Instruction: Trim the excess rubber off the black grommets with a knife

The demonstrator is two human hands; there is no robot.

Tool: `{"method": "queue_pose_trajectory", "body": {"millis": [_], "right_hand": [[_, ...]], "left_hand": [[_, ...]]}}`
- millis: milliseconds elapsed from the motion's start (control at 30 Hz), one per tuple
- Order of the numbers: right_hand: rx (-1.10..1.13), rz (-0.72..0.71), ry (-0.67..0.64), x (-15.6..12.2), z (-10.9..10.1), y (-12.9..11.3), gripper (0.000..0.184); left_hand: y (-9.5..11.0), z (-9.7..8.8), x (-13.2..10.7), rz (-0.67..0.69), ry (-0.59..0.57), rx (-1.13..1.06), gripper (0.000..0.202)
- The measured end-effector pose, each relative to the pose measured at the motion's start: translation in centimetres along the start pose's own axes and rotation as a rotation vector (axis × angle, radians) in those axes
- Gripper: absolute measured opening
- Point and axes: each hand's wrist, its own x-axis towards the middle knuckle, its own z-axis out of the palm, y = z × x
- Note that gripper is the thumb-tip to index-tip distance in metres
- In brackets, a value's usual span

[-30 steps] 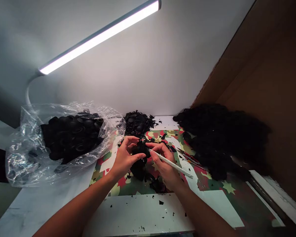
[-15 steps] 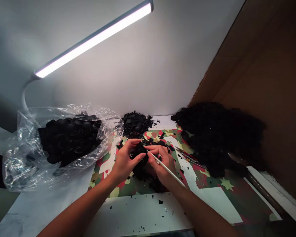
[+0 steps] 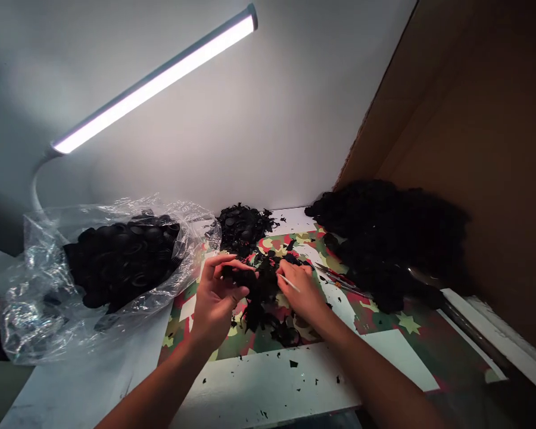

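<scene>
My left hand (image 3: 217, 301) has its fingers and thumb curled around a small black cap-like part (image 3: 242, 276); its exact shape is hard to make out. To the right, and apart from that part, my right hand (image 3: 300, 291) pinches a thin white stick-like tool (image 3: 289, 283), mostly hidden by the hand. Between and below the hands, black scraps (image 3: 261, 304) lie on a camouflage-patterned sheet (image 3: 226, 342).
A clear plastic bag (image 3: 31, 286) of black ribbed caps (image 3: 125, 256) stands at left. Behind my hands is a heap of black trimmings (image 3: 243, 223). A large black pile (image 3: 393, 232) lies right, beside tweezers-like tools (image 3: 342, 280) and cardboard (image 3: 464, 119). A lamp (image 3: 161, 77) shines above.
My hands have drawn apart: the left went left with the black part, the right away from it. The white tool has turned and shows less. The view has shifted slightly.
</scene>
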Motion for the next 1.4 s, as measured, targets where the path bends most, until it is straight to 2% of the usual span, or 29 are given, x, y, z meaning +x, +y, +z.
{"method": "queue_pose_trajectory", "body": {"millis": [100, 200, 333, 433, 533, 633, 767, 867, 967, 1033, 1133, 1267, 1400], "right_hand": [[-0.048, 0.027, 0.036, 0.6, -0.8, 1.7, 0.014], [0.054, 0.000, 0.139, 0.8, -2.1, 1.7, 0.014], [0.506, 0.022, 0.254, 0.1, -3.1, -0.3, 0.019], [0.635, -0.042, 0.157, -0.5, -2.8, -2.1, 0.035], [0.577, -0.154, 0.009, -0.7, -1.7, -3.2, 0.031], [0.467, -0.172, -0.030, -0.5, -0.8, -3.3, 0.027], [0.145, -0.353, -0.066, -0.3, -0.5, -2.8, 0.022], [-0.125, -0.527, -0.073, -0.2, -0.7, -2.6, 0.014], [-0.237, -0.652, -0.112, 0.1, -1.0, -2.4, 0.021], [-0.198, -0.708, -0.141, 0.3, -0.9, -2.2, 0.024], [-0.063, -0.767, -0.105, 0.5, -0.6, -1.8, 0.026], [0.071, -0.826, 0.014, 0.3, -0.4, -2.1, 0.027], [0.061, -0.834, 0.093, -0.1, -1.2, -2.8, 0.027]], "left_hand": [[-0.2, -0.3, 0.4, -0.181, -0.036, -0.105, 0.043], [-1.2, -0.6, 1.0, -0.281, -0.056, -0.122, 0.037], [-2.3, -1.4, 1.4, -0.147, -0.065, 0.031, 0.025], [-2.5, -1.7, 1.4, -0.076, -0.099, 0.141, 0.021], [-2.1, -1.8, 1.4, -0.046, -0.119, 0.182, 0.022], [-1.3, -2.1, 1.7, -0.004, -0.164, 0.298, 0.026], [-0.7, -2.8, 2.4, 0.053, -0.372, 0.622, 0.046], [-0.7, -3.0, 2.5, 0.123, -0.502, 0.863, 0.023], [-0.7, -2.9, 2.3, 0.151, -0.505, 0.922, 0.013], [-0.6, -2.9, 2.3, 0.127, -0.478, 0.863, 0.014], [-0.8, -2.9, 2.5, -0.014, -0.403, 0.603, 0.010], [-1.6, -2.4, 2.5, -0.205, -0.207, 0.197, 0.009], [-1.7, -0.7, 1.7, -0.245, -0.041, -0.065, 0.018]]}}
